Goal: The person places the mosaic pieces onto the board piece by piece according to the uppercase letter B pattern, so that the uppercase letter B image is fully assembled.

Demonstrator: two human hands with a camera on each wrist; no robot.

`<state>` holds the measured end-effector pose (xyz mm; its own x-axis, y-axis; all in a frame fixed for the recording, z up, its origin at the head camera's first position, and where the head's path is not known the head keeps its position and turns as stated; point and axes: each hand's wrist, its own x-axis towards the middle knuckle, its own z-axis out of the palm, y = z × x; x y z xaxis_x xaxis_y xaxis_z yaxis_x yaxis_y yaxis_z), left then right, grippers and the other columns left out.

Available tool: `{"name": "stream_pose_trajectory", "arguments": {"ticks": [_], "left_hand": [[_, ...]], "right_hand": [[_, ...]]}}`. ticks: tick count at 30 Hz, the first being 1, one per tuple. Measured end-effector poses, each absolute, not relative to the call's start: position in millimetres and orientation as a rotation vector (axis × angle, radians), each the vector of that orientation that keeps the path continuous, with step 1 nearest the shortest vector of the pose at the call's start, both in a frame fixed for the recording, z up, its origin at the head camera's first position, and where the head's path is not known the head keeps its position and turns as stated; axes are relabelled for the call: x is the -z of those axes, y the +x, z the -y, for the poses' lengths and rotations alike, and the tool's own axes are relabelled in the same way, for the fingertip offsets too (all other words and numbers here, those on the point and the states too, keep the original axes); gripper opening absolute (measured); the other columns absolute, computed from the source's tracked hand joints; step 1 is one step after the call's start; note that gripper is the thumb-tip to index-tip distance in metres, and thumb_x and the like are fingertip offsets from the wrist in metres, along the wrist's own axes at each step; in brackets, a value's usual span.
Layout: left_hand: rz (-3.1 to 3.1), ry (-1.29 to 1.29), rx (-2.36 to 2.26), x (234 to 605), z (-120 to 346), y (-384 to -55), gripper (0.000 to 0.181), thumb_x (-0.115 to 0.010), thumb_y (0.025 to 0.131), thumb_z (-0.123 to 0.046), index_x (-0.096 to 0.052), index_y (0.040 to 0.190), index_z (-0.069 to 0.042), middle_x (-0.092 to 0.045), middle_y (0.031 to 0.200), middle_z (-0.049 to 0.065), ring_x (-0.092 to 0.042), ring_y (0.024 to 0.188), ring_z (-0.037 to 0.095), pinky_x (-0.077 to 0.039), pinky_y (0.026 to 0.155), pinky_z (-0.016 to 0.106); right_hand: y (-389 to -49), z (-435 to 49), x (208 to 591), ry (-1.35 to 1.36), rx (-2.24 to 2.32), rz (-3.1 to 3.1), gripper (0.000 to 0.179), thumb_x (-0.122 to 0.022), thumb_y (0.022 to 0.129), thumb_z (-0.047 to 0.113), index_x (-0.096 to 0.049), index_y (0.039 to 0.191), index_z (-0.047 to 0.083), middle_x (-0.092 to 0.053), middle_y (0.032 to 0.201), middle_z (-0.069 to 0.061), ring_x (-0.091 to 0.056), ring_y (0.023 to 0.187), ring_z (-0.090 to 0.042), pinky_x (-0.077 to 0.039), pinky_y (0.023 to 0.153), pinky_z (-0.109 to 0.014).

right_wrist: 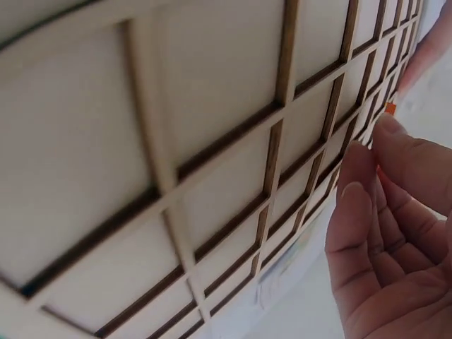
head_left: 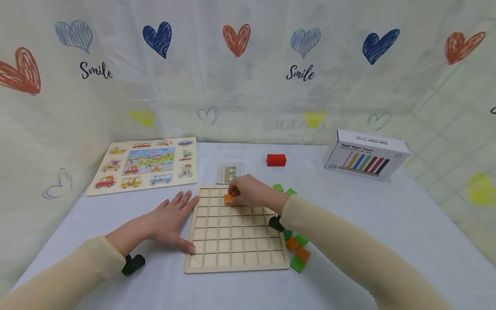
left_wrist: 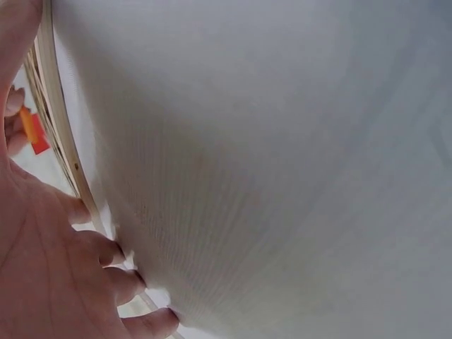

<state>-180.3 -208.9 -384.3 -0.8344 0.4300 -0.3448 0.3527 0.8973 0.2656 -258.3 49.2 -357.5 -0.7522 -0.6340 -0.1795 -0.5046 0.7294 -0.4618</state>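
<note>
Pinches an orange tile [head_left: 227, 199] in the right hand [head_left: 251, 192] at the far row of the wooden grid board [head_left: 224, 233], ahead and rightward of the left hand [head_left: 167, 221], spread flat against the left edge.

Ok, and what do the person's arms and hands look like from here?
The left sleeve and right sleeve are long, plain and cream, ending in cuffs. A small black device sits at the left wrist, another at the right; no cables show. The left hand and right hand are gloveless.
</note>
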Motion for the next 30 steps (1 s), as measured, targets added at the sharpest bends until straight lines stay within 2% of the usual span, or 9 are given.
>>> {"name": "stream_pose_trajectory", "arguments": {"ticks": [6,14,21,30], "left_hand": [[-2.658,0.576,-0.281,383,208,-180,0.139,-0.076,0.067,-0.081,-0.013,0.164,-0.004,-0.005,0.171,0.026,-0.004,0.157,0.050,-0.013,0.120,0.074],[-2.672,0.584,-0.273,387,210,-181,0.139,-0.075,0.066,-0.082,-0.014,0.164,-0.004,-0.006,0.171,0.026,-0.004,0.157,0.050,-0.013,0.119,0.075],[-2.668,0.570,-0.267,387,210,-182,0.140,-0.075,0.066,-0.083,-0.013,0.164,-0.005,-0.005,0.171,0.026,-0.004,0.157,0.050,-0.012,0.119,0.075],[-2.659,0.569,-0.277,384,209,-181,0.140,-0.076,0.066,-0.081,-0.013,0.164,-0.004,-0.005,0.171,0.026,-0.003,0.157,0.050,-0.012,0.119,0.075]], "right_hand": [[-260,-37,362,-0.894,0.510,-2.646,0.019,-0.078,0.092,0.013,-0.073,0.106,0.003,-0.069,0.092,-0.004,-0.056,0.082,-0.015,-0.051,0.077,-0.027],[-261,-31,363,-0.871,0.495,-2.646,0.021,-0.081,0.089,0.015,-0.076,0.105,0.003,-0.074,0.097,-0.006,-0.061,0.084,-0.014,-0.055,0.080,-0.027],[-258,-29,364,-0.863,0.510,-2.646,0.025,-0.081,0.089,0.016,-0.077,0.110,0.003,-0.076,0.098,-0.006,-0.061,0.083,-0.013,-0.055,0.080,-0.027],[-258,-28,368,-0.859,0.510,-2.688,0.015,-0.079,0.090,0.014,-0.080,0.102,0.005,-0.078,0.095,-0.005,-0.066,0.083,-0.014,-0.057,0.079,-0.028]]}}
